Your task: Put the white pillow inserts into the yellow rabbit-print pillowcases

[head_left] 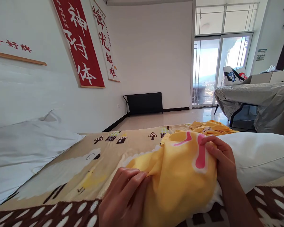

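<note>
A yellow pillowcase (180,176) with pink and white print is bunched up in front of me. My left hand (124,197) pinches its left edge between thumb and fingers. On the other side, my right hand (223,157) grips the fabric beside a pink stripe. Some white material shows under the lower right of the yellow cloth; whether it is a pillow inside cannot be made out. A bare white pillow (262,157) lies just right of my right hand. Behind the pillowcase rests more crumpled yellow cloth (210,126).
Everything lies on a beige blanket (130,142) with sheep and mushroom prints and a brown spotted border. At the left is another white pillow (30,145). Beyond stand a folded black frame (145,103) by the wall and a table (255,91) under a silvery cover.
</note>
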`<state>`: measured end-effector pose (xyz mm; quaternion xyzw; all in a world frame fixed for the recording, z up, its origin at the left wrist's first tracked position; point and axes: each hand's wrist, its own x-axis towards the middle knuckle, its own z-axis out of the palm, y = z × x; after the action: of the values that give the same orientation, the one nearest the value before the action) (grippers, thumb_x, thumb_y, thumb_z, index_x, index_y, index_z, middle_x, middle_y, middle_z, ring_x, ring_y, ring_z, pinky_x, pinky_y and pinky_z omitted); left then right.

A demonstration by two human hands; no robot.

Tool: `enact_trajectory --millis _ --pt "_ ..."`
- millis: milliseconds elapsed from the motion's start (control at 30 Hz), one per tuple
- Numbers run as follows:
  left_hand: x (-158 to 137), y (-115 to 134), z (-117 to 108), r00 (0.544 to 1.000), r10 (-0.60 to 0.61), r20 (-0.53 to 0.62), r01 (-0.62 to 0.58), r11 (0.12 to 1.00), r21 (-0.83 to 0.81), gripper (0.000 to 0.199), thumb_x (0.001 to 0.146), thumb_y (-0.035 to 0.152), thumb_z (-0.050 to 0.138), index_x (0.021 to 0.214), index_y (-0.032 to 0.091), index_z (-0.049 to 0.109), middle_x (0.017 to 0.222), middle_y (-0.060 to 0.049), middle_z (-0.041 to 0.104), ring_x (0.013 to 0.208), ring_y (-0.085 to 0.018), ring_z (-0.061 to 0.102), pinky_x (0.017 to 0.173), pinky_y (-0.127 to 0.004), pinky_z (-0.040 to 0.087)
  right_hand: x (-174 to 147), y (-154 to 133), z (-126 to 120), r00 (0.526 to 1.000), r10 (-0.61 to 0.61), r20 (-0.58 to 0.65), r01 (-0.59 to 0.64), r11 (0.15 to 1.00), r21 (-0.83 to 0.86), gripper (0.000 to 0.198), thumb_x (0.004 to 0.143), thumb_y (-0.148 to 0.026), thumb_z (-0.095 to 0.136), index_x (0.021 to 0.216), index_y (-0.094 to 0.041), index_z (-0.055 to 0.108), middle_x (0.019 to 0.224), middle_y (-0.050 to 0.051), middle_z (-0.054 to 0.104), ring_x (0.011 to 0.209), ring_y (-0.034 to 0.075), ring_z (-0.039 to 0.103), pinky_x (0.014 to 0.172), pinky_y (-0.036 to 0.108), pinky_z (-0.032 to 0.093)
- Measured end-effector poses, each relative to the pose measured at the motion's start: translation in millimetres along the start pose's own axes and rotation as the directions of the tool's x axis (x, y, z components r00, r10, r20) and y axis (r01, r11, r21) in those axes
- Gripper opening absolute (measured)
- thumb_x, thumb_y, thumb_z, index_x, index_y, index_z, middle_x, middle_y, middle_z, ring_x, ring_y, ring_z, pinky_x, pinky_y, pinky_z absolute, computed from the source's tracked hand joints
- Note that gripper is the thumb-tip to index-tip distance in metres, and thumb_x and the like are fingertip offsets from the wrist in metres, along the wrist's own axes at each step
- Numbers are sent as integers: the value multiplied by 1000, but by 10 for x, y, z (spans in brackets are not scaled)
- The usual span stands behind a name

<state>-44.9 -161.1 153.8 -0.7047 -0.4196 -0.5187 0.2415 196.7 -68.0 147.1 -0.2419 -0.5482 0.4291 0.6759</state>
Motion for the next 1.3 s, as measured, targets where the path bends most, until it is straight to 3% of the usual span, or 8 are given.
enact_trajectory --millis 233,333,500,633,767,1000,1167,1300 --pt "36 32 -60 992 37 -118 -41 999 -35 15 75 4 63 80 18 65 76 0 63 71 -12 58 68 -26 46 -39 -66 -101 681 -144 718 56 988 145 41 54 -50 75 85 -24 72 72 3 69 63 21 61 57 29 47" --pt "24 58 -44 990 49 -135 -56 997 -51 17 75 1 62 81 17 64 78 0 62 72 -11 58 68 -25 46 -64 -97 -74 700 -138 700 166 986 28 27 57 -32 76 83 -24 74 77 1 71 66 19 62 58 27 46" --pt "9 71 -54 998 24 51 -23 1000 -21 15 85 17 57 99 21 62 93 -2 65 87 -14 59 80 -27 45 -17 3 3 955 -296 16 296 948 -117 17 61 -14 50 50 -19 62 45 -2 53 43 10 42 42 23 28" --pt "20 73 -106 985 25 172 -49 990 134 56 84 54 50 129 19 46 129 -12 54 121 -27 48 95 -37 34 181 131 -68 775 -334 -536 349 934 -77 10 52 -15 45 44 -18 50 48 -2 44 50 10 37 47 23 27" --pt "-7 159 2 974 105 202 -153 958 242 61 81 55 54 131 19 45 134 -15 51 127 -29 43 102 -41 23 246 146 -129 617 -335 -712 413 908 -70 6 52 -16 45 48 -18 48 55 -2 43 56 11 39 51 24 29" --pt "-47 -86 384 998 20 59 -37 957 288 30 85 30 55 114 22 54 115 -8 64 109 -23 58 104 -40 20 90 -40 -17 983 -69 -172 79 996 50 4 57 -20 62 60 -17 62 65 0 53 62 11 46 52 22 34" --pt "0 -422 439 977 -168 -134 208 892 401 36 82 38 56 114 22 53 128 -13 54 124 -31 45 102 -47 22 99 -169 -112 976 210 -51 -197 961 195 14 59 -27 70 69 -20 65 73 0 56 65 13 51 55 23 40" --pt "-15 -556 454 952 -280 -125 307 871 384 42 80 42 56 116 21 50 132 -14 50 130 -33 37 102 -50 21 60 -185 -159 979 84 -188 -124 968 -218 14 63 -31 66 69 -19 64 62 -2 53 53 10 44 48 22 34"
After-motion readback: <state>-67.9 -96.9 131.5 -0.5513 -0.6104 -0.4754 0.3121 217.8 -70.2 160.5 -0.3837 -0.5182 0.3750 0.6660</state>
